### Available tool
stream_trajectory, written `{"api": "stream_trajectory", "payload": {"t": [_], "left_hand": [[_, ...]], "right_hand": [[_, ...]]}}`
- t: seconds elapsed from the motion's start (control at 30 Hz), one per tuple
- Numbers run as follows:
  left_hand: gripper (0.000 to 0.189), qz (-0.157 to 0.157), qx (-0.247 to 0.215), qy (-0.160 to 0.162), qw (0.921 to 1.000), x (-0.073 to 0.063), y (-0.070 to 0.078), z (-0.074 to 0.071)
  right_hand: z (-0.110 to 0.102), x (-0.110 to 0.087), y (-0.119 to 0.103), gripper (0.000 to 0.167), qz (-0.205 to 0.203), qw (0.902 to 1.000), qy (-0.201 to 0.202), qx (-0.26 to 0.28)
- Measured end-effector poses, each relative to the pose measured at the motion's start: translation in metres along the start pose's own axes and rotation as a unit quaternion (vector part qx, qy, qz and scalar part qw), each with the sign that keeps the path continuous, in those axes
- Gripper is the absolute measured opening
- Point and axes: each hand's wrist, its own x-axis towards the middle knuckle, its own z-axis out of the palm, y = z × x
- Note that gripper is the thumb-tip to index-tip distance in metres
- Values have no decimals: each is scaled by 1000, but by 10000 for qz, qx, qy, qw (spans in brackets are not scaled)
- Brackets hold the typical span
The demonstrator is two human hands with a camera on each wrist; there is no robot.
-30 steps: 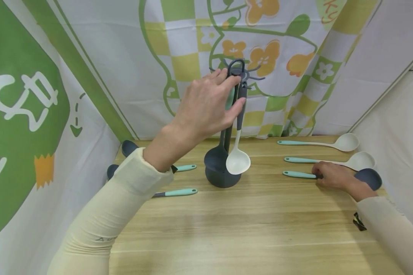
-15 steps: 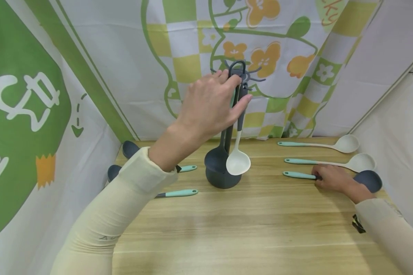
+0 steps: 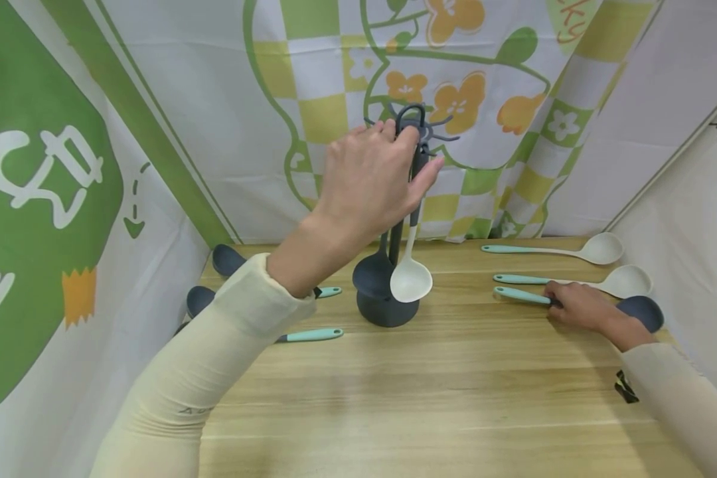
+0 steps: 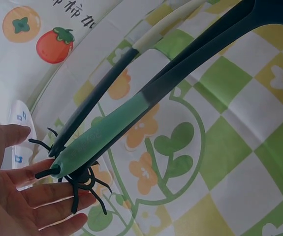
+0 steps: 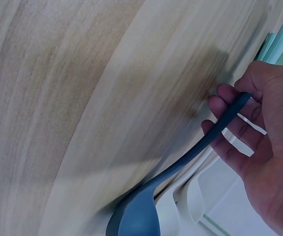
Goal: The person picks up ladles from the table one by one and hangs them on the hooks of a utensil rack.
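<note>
Head view: left hand, fingers extended, rests ungripping against the utensil rack toward twelve o'clock; right hand pinches the dark ladle near three.

left sleeve: cream, creased, thick cuff, small dark marking | right sleeve: cream, long

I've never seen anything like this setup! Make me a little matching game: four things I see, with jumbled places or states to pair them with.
Things
1. Left hand
2. Right hand
3. White ladle with dark handle
4. Rearmost white ladle with mint handle

Places or states
A. Hanging from the dark stand
B. Lying on the table
C. Fingers at the stand's top
D. Gripping a dark ladle

Pairs: 1-C, 2-D, 3-A, 4-B
</note>
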Motion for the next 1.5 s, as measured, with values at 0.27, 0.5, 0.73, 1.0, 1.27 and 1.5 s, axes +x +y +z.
{"api": "stream_trajectory", "payload": {"t": [0.27, 0.5, 0.73, 1.0, 1.27, 1.5], "left_hand": [[52, -55, 77, 126, 9999, 0, 2, 1], [51, -66, 207, 185, 9996, 0, 4, 2], [51, -87, 218, 202, 9995, 1, 5, 3], [53, -112, 309, 208, 9992, 1, 6, 3], [53, -168, 316, 150, 9992, 1, 7, 2], [50, -166, 335, 193, 9991, 1, 8, 3]], "right_hand": [[-3, 0, 2, 14, -215, 9997, 61, -60], [-2, -2, 3, 13, -272, 9995, 182, 39], [-3, -5, 3, 12, -213, 9994, 251, 106], [-7, -7, 3, 2, -276, 9989, 367, 11], [-9, -11, 7, 8, -566, 9942, 903, -117], [-14, -16, 11, 10, -458, 9922, 1150, -109]]}}
